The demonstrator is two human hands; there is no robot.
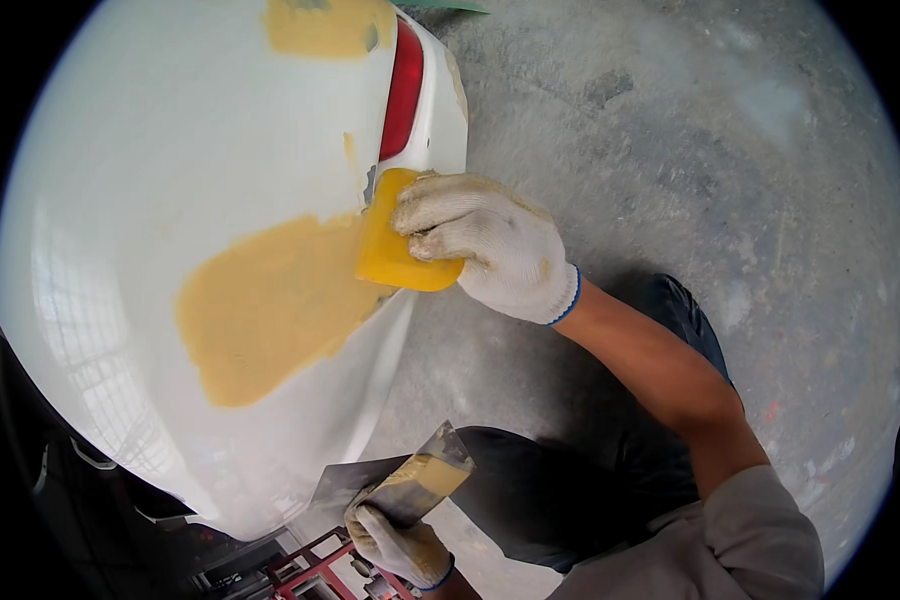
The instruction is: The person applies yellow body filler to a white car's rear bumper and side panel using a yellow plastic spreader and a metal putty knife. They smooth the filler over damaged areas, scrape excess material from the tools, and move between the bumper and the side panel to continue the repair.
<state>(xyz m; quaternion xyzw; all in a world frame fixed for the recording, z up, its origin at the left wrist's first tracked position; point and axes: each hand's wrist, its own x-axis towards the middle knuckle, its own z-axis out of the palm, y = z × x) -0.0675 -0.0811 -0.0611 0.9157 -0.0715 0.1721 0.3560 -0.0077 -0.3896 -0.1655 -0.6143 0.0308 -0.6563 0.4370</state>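
My right hand (pixel 485 240), in a white knit glove, grips a yellow flat spreader (pixel 390 255) against the white car body panel (pixel 150 140), just below the red reflector (pixel 403 85). Beside and left of the spreader is a broad patch of dried-looking tan filler (pixel 260 310), with another patch at the top. My left hand (pixel 395 545), also gloved, holds metal putty blades (pixel 355 485) low in the view, one bearing tan filler on its face.
A concrete floor (pixel 730 180) lies to the right of the car. My dark-clad legs (pixel 545 485) are bent beneath me. A red metal frame (pixel 325 545) stands at the bottom, and dark parts edge the car at lower left. A green strip (pixel 445 7) shows at the top.
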